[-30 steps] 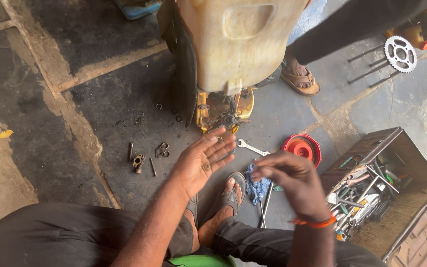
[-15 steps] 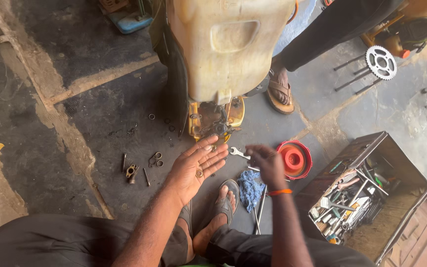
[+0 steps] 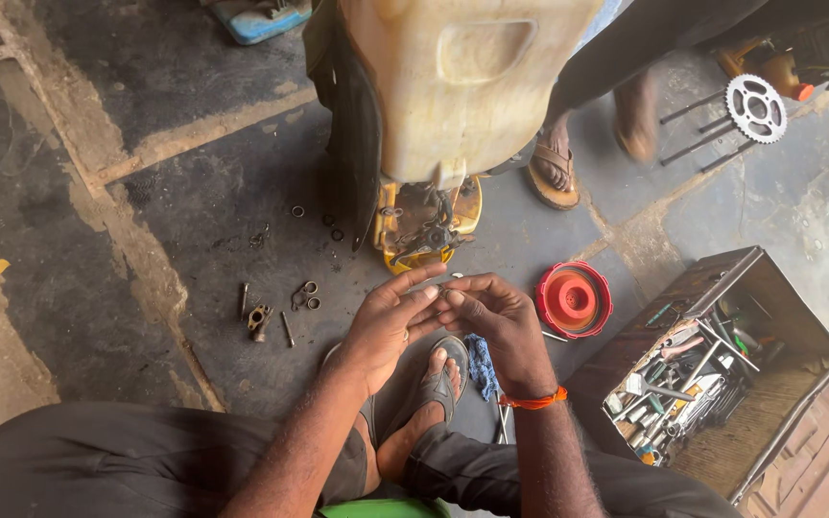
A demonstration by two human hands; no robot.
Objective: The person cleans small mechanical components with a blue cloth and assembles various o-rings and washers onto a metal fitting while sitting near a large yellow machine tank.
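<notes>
- Left hand [image 3: 390,326]: palm up, fingers loosely spread, held over the floor [image 3: 194,240] above the person's own sandalled foot [image 3: 429,398].
- Right hand [image 3: 491,321]: fingers curled together, tips touching the left fingertips; whatever is pinched there is too small to make out, so cannot tell what, if anything, it grips. Orange band [image 3: 532,400] on the wrist.
- Blue rag [image 3: 482,366]: on the floor just below the right hand, beside the foot.
- Red lid [image 3: 574,298]: round, flat on the floor, just right of the right hand.
- Yellow machine part [image 3: 424,225]: on the floor directly beyond the hands, under a large cream tank [image 3: 462,86].
- Small metal bits [image 3: 280,307]: bolts, rings and a fitting, scattered on the floor left of the left hand.
- Toolbox [image 3: 712,364]: open, full of tools, near the floor's lower right corner.
- Sprocket [image 3: 755,108]: near the upper right corner, rods beside it.
- Another person's sandalled foot [image 3: 554,168]: beyond the red lid, by the tank.
</notes>
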